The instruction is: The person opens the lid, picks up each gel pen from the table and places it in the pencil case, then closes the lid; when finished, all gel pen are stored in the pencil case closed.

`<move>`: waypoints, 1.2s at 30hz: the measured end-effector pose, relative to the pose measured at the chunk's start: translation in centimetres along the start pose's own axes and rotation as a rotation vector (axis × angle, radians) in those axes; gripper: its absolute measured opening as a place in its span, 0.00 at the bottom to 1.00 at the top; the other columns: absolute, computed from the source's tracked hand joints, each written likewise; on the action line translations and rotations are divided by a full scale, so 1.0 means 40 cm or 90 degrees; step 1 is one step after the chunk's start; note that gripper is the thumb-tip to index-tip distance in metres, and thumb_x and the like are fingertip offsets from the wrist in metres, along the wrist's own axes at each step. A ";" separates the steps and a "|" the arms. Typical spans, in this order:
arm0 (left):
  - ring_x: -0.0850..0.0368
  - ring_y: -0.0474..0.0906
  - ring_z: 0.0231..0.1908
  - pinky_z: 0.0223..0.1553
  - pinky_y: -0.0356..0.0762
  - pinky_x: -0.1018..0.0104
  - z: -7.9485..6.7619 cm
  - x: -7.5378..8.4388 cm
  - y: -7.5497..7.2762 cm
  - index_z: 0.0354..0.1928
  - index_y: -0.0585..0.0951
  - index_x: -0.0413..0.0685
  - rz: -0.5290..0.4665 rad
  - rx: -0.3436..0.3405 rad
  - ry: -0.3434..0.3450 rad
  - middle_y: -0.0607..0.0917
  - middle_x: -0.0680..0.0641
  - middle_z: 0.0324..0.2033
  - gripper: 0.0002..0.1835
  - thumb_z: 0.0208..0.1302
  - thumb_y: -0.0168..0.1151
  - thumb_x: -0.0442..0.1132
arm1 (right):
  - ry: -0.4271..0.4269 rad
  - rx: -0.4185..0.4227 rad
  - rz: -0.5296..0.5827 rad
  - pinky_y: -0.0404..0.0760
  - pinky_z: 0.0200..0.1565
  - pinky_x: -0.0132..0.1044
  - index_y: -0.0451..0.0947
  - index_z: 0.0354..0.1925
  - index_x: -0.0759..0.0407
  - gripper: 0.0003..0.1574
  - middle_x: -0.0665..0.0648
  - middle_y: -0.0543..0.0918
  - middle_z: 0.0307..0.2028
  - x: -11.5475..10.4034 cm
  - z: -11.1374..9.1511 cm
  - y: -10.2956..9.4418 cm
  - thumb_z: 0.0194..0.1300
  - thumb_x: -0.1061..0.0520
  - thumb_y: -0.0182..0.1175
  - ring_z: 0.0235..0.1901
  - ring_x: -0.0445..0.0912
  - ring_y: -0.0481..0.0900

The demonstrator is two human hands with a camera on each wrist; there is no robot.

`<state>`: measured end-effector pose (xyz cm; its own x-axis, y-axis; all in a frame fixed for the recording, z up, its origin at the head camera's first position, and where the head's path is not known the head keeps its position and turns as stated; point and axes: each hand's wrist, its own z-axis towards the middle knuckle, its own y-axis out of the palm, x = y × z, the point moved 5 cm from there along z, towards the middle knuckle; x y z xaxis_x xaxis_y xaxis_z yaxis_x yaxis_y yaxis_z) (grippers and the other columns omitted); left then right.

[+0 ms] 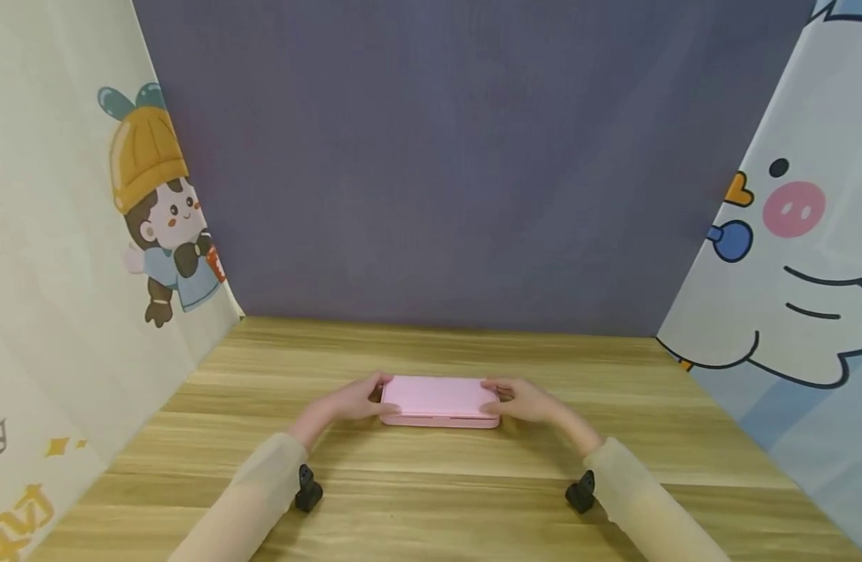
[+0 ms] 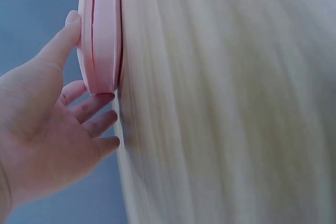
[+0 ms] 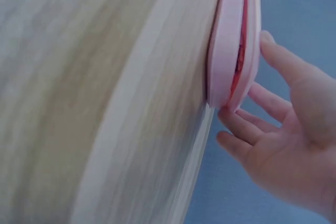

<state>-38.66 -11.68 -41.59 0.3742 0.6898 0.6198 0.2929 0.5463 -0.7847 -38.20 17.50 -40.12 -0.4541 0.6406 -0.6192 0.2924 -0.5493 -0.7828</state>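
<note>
A pink case (image 1: 440,396), flat and oblong with rounded corners, lies on the wooden table. My left hand (image 1: 357,398) holds its left end, thumb toward the near edge and index finger toward the far one. At the opposite end, my right hand (image 1: 522,400) grips the case in the same way. In the left wrist view the thumb of the left hand (image 2: 50,114) presses on the lid side of the case (image 2: 105,35). A narrow gap with red inside runs along the seam of the case (image 3: 223,61) near the right hand (image 3: 294,114); what lies within cannot be made out.
Wood-grain table top (image 1: 431,499) stretches around the case. A dark grey-purple cloth (image 1: 438,156) rises behind it. Printed cartoon panels stand on the left (image 1: 51,234) and right (image 1: 810,312). Each wrist carries a small black camera mount (image 1: 308,490).
</note>
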 end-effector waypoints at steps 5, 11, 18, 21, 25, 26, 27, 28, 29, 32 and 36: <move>0.43 0.66 0.62 0.64 0.66 0.50 0.018 -0.002 0.013 0.64 0.64 0.38 -0.010 -0.004 -0.002 0.71 0.36 0.60 0.38 0.59 0.62 0.55 | 0.011 0.021 -0.017 0.70 0.62 0.52 0.69 0.59 0.70 0.37 0.72 0.71 0.60 0.010 0.005 -0.004 0.60 0.48 0.63 0.60 0.63 0.69; 0.41 0.65 0.63 0.65 0.63 0.48 0.024 -0.001 0.015 0.64 0.64 0.38 -0.007 0.010 -0.011 0.71 0.36 0.61 0.38 0.59 0.63 0.54 | 0.028 0.035 0.008 0.68 0.62 0.53 0.69 0.59 0.70 0.37 0.71 0.71 0.60 0.022 0.011 -0.002 0.59 0.49 0.65 0.61 0.64 0.67; 0.39 0.65 0.63 0.66 0.62 0.48 0.025 0.000 0.018 0.63 0.64 0.36 -0.007 0.020 -0.011 0.71 0.33 0.60 0.37 0.60 0.64 0.51 | 0.052 0.041 0.020 0.67 0.64 0.53 0.68 0.61 0.70 0.39 0.69 0.71 0.61 0.022 0.016 0.015 0.59 0.49 0.65 0.62 0.64 0.67; 0.39 0.64 0.63 0.66 0.62 0.48 0.029 -0.004 0.017 0.64 0.63 0.35 -0.004 0.021 -0.016 0.70 0.33 0.61 0.38 0.59 0.64 0.50 | 0.045 0.043 0.001 0.68 0.63 0.53 0.68 0.60 0.71 0.39 0.70 0.72 0.60 0.015 0.021 0.018 0.58 0.49 0.66 0.61 0.64 0.68; 0.39 0.63 0.64 0.66 0.62 0.48 0.029 -0.006 0.020 0.65 0.62 0.34 -0.003 0.015 -0.016 0.69 0.32 0.61 0.39 0.59 0.64 0.51 | 0.042 0.047 -0.022 0.69 0.63 0.52 0.68 0.61 0.70 0.40 0.69 0.72 0.60 0.016 0.026 0.019 0.58 0.49 0.66 0.61 0.62 0.68; 0.38 0.63 0.64 0.66 0.62 0.48 0.029 -0.005 0.021 0.65 0.62 0.34 -0.002 0.011 -0.016 0.68 0.32 0.62 0.39 0.59 0.64 0.51 | 0.040 0.046 -0.028 0.69 0.62 0.53 0.68 0.60 0.70 0.40 0.69 0.73 0.59 0.017 0.026 0.018 0.58 0.49 0.66 0.61 0.62 0.69; 0.38 0.62 0.64 0.66 0.61 0.48 0.028 -0.005 0.022 0.65 0.61 0.34 -0.001 0.007 -0.015 0.68 0.31 0.62 0.40 0.60 0.63 0.51 | 0.036 0.043 -0.034 0.69 0.62 0.53 0.68 0.60 0.71 0.40 0.69 0.73 0.59 0.017 0.025 0.017 0.58 0.48 0.66 0.60 0.63 0.69; 0.38 0.61 0.65 0.67 0.61 0.47 0.027 -0.004 0.023 0.66 0.61 0.33 -0.001 0.003 -0.015 0.67 0.31 0.63 0.40 0.60 0.63 0.52 | 0.034 0.040 -0.038 0.69 0.62 0.53 0.68 0.61 0.70 0.40 0.69 0.73 0.59 0.017 0.024 0.016 0.58 0.48 0.65 0.60 0.63 0.69; 0.38 0.60 0.66 0.67 0.60 0.47 0.026 -0.003 0.023 0.66 0.60 0.33 0.000 0.000 -0.015 0.66 0.31 0.64 0.40 0.61 0.62 0.52 | 0.031 0.038 -0.045 0.69 0.62 0.53 0.68 0.61 0.70 0.40 0.68 0.73 0.59 0.018 0.023 0.015 0.58 0.48 0.65 0.60 0.63 0.69; 0.38 0.58 0.67 0.68 0.58 0.47 0.023 0.003 0.022 0.68 0.58 0.33 0.000 -0.011 -0.009 0.63 0.31 0.66 0.41 0.62 0.60 0.52 | 0.022 0.032 -0.066 0.69 0.62 0.54 0.68 0.61 0.69 0.40 0.68 0.73 0.59 0.016 0.021 0.008 0.59 0.46 0.64 0.60 0.62 0.69; 0.38 0.59 0.66 0.67 0.59 0.47 0.015 0.008 0.016 0.68 0.59 0.34 -0.005 -0.001 -0.001 0.64 0.33 0.66 0.40 0.64 0.59 0.52 | 0.008 0.037 -0.080 0.67 0.62 0.56 0.69 0.60 0.68 0.38 0.68 0.73 0.59 0.011 0.018 -0.002 0.59 0.46 0.64 0.61 0.63 0.68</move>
<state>-38.87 -10.83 -41.87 0.3708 0.6861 0.6259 0.2972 0.5508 -0.7799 -39.05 17.44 -40.27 -0.4729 0.7131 -0.5176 0.1846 -0.4942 -0.8495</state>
